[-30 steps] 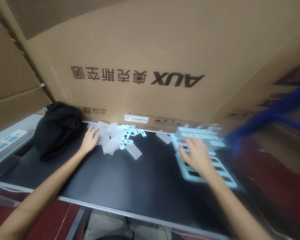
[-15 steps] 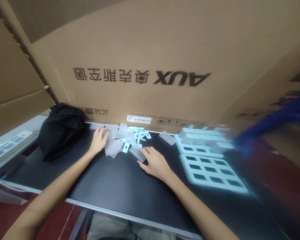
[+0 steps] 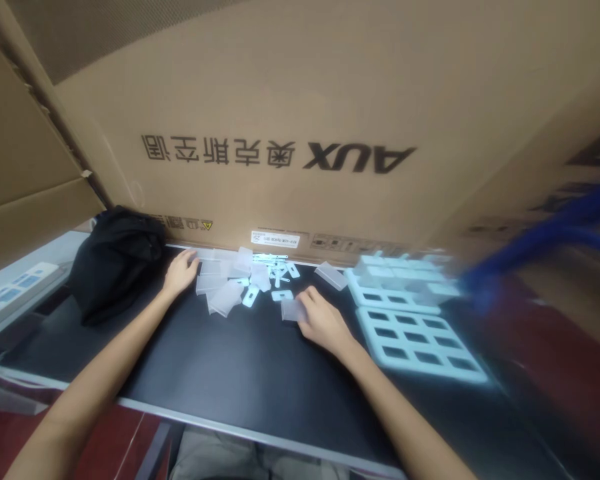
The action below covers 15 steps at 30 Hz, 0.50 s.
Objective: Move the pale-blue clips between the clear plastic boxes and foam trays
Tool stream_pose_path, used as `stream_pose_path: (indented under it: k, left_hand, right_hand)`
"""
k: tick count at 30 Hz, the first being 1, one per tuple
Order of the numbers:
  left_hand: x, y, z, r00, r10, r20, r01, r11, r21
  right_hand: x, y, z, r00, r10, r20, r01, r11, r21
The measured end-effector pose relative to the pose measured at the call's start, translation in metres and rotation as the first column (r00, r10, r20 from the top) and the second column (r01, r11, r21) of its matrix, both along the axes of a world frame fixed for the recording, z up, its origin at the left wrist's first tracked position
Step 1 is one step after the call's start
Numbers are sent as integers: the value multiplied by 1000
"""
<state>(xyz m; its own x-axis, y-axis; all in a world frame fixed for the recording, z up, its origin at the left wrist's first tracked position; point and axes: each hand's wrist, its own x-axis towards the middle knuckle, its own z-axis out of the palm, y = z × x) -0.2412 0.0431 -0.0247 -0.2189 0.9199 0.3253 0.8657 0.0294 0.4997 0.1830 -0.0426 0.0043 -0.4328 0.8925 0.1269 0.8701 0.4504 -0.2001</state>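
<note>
On the black table (image 3: pixel 240 373) lies a heap of small frosted plastic cases and flat white tabs (image 3: pixel 235 280). My left hand (image 3: pixel 179 273) rests on the heap's left edge, fingers curled down onto a case. My right hand (image 3: pixel 321 320) has its fingers closed round one frosted case (image 3: pixel 292 309), just right of the heap. A single case (image 3: pixel 331 275) lies apart, farther right. Two white slotted trays (image 3: pixel 415 337) lie to the right of my right hand.
A large AUX cardboard box (image 3: pixel 300 133) walls off the back of the table. A black cloth bundle (image 3: pixel 113 257) sits at the left rear. A blurred blue object (image 3: pixel 540 240) hangs at the right. A white power strip (image 3: pixel 15 287) lies far left.
My right hand came off the white trays, crossed left to the heap and closed on a frosted case, pulling it slightly away. My left hand stayed at the heap's left edge.
</note>
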Motion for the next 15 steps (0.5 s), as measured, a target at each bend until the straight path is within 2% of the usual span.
stream_pose_path:
  k: [4, 8, 10, 13, 15]
  left_hand:
    - [11, -1, 2, 995, -99, 23, 98, 995, 4]
    - [18, -1, 7, 986, -163, 45, 163, 987, 16]
    - [20, -3, 12, 986, -158, 50, 156, 987, 44]
    - [33, -21, 27, 996, -78, 52, 70, 986, 152]
    - [55, -45, 39, 997, -68, 22, 59, 962, 267]
  right_hand:
    - [1, 8, -12, 990, 92, -111, -88, 995, 40]
    - [1, 11, -19, 991, 92, -100, -87, 995, 47]
    - [2, 9, -19, 989, 101, -104, -95, 994, 60]
    - [4, 5, -16, 981, 130, -143, -122, 990, 63]
    - [6, 3, -14, 968, 167, -189, -162, 986, 41]
